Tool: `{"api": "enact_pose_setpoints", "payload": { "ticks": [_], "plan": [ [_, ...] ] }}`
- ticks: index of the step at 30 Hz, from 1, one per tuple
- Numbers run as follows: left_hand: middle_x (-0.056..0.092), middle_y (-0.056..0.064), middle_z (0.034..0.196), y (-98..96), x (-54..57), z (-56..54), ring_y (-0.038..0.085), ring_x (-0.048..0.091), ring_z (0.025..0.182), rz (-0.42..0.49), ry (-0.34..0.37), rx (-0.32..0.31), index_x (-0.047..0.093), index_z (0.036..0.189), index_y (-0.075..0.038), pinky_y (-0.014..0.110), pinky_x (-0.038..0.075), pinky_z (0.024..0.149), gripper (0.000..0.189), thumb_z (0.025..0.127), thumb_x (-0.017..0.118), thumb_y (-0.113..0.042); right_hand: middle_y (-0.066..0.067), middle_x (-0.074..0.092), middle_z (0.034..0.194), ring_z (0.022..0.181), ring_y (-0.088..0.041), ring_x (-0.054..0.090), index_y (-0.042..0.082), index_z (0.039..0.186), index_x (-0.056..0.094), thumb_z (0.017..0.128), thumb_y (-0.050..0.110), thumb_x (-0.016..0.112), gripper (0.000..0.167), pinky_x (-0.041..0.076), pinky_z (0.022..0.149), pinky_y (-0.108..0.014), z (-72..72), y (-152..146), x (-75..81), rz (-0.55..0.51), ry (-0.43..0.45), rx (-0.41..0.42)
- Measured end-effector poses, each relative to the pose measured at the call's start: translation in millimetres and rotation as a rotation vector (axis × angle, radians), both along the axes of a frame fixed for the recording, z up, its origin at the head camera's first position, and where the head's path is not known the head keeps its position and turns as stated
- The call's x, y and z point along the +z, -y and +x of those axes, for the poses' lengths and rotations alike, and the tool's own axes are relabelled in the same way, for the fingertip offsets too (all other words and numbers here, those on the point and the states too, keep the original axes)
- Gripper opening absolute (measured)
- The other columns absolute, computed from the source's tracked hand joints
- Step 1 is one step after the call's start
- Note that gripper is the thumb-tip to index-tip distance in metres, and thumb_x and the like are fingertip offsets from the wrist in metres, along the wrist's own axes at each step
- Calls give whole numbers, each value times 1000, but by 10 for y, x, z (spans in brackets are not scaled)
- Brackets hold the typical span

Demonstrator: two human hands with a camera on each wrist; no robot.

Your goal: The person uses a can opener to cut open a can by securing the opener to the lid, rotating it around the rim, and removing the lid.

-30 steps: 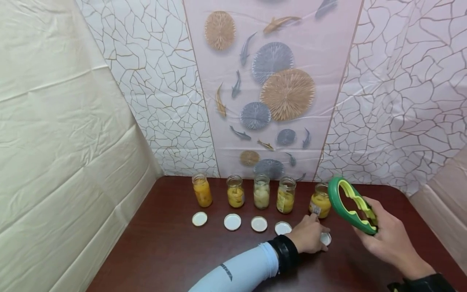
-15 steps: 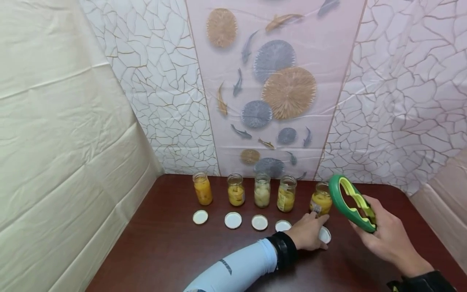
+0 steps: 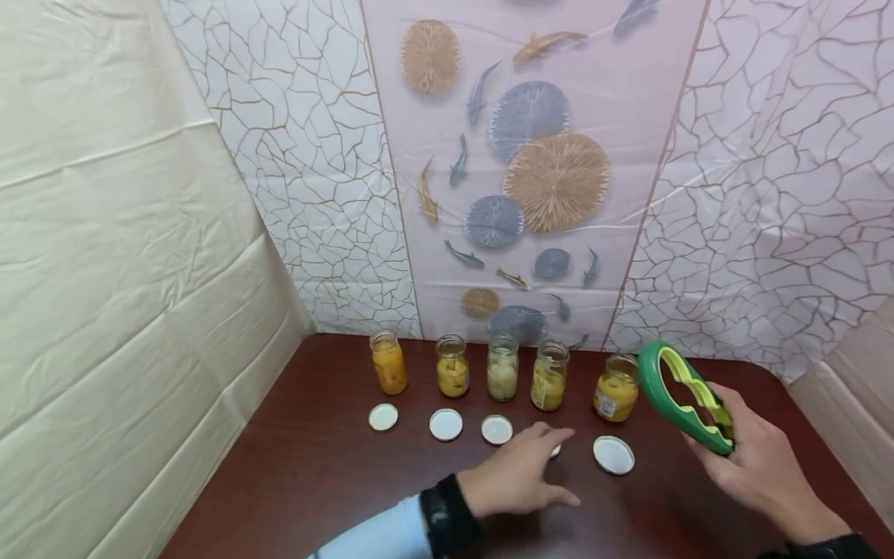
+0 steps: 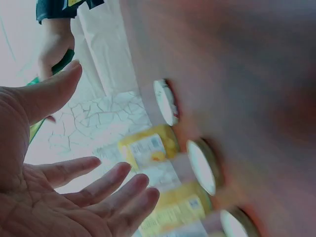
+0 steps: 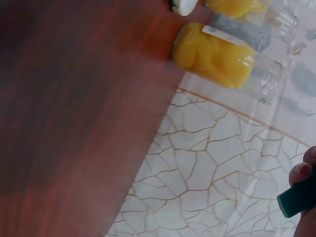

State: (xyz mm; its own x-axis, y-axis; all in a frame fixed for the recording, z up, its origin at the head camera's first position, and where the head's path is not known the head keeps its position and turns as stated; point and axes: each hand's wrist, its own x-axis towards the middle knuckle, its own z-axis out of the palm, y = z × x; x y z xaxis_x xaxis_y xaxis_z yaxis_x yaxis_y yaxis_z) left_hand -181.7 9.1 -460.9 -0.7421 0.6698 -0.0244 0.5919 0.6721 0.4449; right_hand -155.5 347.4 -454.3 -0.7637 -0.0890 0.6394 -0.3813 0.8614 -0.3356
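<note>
My left hand (image 3: 520, 470) hovers over the table with its fingers spread and holds nothing. It partly covers one white-inside lid (image 3: 555, 451) in the head view. My right hand (image 3: 757, 458) grips a green jar opener (image 3: 687, 400) with a yellow-green notched inner edge, raised above the table's right side. Left of the opener stands an uncapped glass jar of yellow fruit (image 3: 615, 394). Its lid (image 3: 613, 455) lies inside-up in front of it. The left wrist view shows my open palm (image 4: 64, 197) near the labelled jars.
Several more uncapped jars line the back of the dark red table (image 3: 300, 466): an orange one (image 3: 388, 365), a yellow one (image 3: 452, 371), a pale one (image 3: 502, 373) and another yellow one (image 3: 549, 380). Upturned lids (image 3: 445, 425) lie before them. A patterned curtain (image 3: 552, 186) hangs behind.
My left hand has come off the rightmost lid and moved left, its fingers spreading. That lid now lies fully in sight. The right hand still grips the jar opener, nearly in place.
</note>
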Motion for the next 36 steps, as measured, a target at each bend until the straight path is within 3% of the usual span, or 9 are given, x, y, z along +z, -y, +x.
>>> {"api": "enact_pose_setpoints", "payload": {
  "ticks": [5, 13, 19, 21, 25, 31, 36],
  "plan": [
    [62, -2, 137, 381, -76, 163, 4, 60, 121, 37, 39, 26, 52, 158, -22, 24, 55, 97, 80, 91, 82, -54, -5, 65, 92, 77, 10, 45, 4, 137, 58, 64, 8, 92, 80, 31, 60, -18, 61, -100, -37, 0, 2, -4],
    [61, -3, 140, 503, -132, 197, 6, 60, 125, 94, 107, 49, 53, 157, -24, 28, 56, 98, 76, 93, 80, -54, -7, 66, 90, 73, 6, 44, 5, 137, 57, 65, 11, 91, 80, 34, 57, -27, 52, 8, -14, 0, 30, -48],
    [61, -3, 140, 527, -130, 207, 6, 60, 126, 101, 144, 66, 54, 156, -26, 29, 56, 100, 74, 93, 80, -55, -10, 66, 85, 70, -17, 56, 4, 133, 56, 81, 27, 85, 64, 33, 58, -34, 47, 72, 25, -35, 245, -251],
    [61, -3, 141, 535, -132, 209, 7, 59, 127, 106, 154, 65, 53, 157, -26, 29, 56, 100, 74, 94, 80, -55, -17, 69, 89, 72, -31, 62, 2, 133, 55, 85, 31, 81, 62, 34, 57, -36, 41, 36, 17, -37, 317, -301],
    [59, -4, 148, 556, -161, 205, 9, 59, 134, 127, 177, 68, 53, 157, -28, 32, 56, 105, 74, 94, 79, -55, -28, 71, 99, 78, -45, 66, -2, 133, 53, 88, 36, 79, 64, 36, 56, -40, 16, -72, -26, -42, 409, -362],
    [59, -4, 150, 597, -221, 184, 11, 58, 136, 158, 218, 69, 52, 157, -28, 33, 55, 107, 74, 94, 80, -54, -21, 66, 82, 69, -38, 62, -9, 123, 52, 92, 51, 76, 72, 35, 51, -39, -57, -172, -98, -33, 511, -430],
    [59, -2, 150, 628, -200, 184, 14, 59, 136, 188, 239, 58, 52, 157, -29, 36, 55, 107, 72, 95, 79, -52, -24, 63, 80, 69, -37, 61, -13, 111, 51, 92, 79, 63, 95, 41, 53, -42, -176, -257, -182, -16, 711, -487]
  ]
}}
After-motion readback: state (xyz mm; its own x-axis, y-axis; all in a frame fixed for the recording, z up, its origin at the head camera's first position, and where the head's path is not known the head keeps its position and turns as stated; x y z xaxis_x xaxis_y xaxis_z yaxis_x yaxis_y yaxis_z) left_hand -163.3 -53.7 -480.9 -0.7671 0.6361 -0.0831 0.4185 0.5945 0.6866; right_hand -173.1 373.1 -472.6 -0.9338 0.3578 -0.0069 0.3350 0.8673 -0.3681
